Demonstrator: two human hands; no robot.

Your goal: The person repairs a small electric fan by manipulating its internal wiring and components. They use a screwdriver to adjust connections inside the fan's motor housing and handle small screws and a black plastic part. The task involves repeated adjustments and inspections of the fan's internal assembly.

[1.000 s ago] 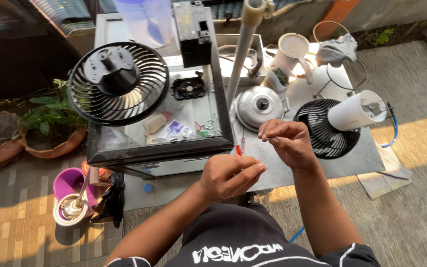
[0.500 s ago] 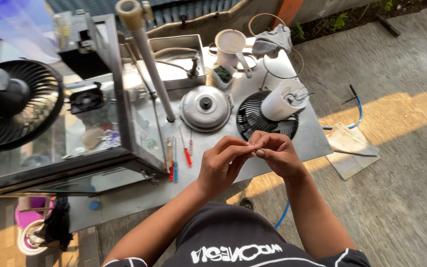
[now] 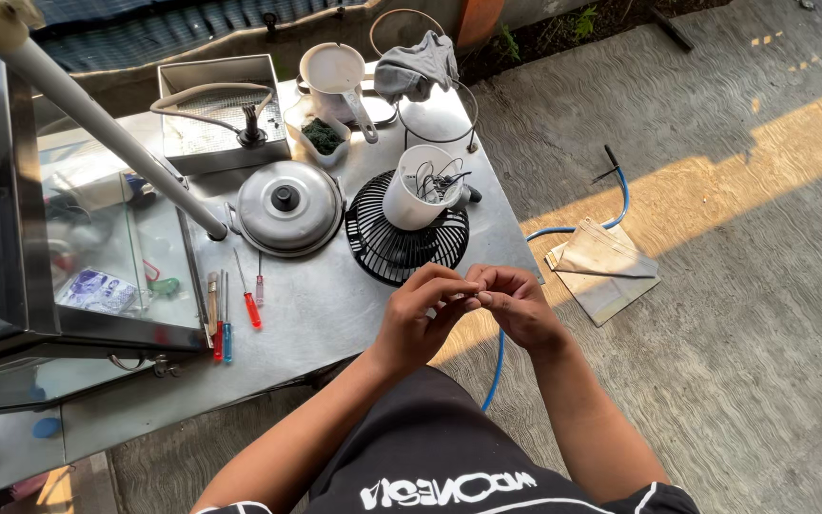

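My left hand (image 3: 420,314) and my right hand (image 3: 518,303) meet fingertip to fingertip at the front right corner of a metal table (image 3: 325,314). The fingers of both pinch something very small between them; I cannot make out what it is. Just beyond the hands lies a black fan grille (image 3: 401,243) with a white fan motor housing (image 3: 420,186) standing on it, wires sticking out of its top. Several screwdrivers (image 3: 235,309) with red and blue handles lie on the table to the left of my left hand.
A round metal lid (image 3: 287,205), a metal tray (image 3: 216,114), a white pot (image 3: 335,71) and a grey cloth (image 3: 416,67) sit farther back. A glass-sided cabinet (image 3: 68,276) and a white pole (image 3: 97,124) stand left. A blue hose (image 3: 563,233) and flat cardboard (image 3: 601,266) lie on the concrete.
My view has swung to the right, so the table slid left in the frame. My two hands, apart a second ago, have come together at the fingertips.
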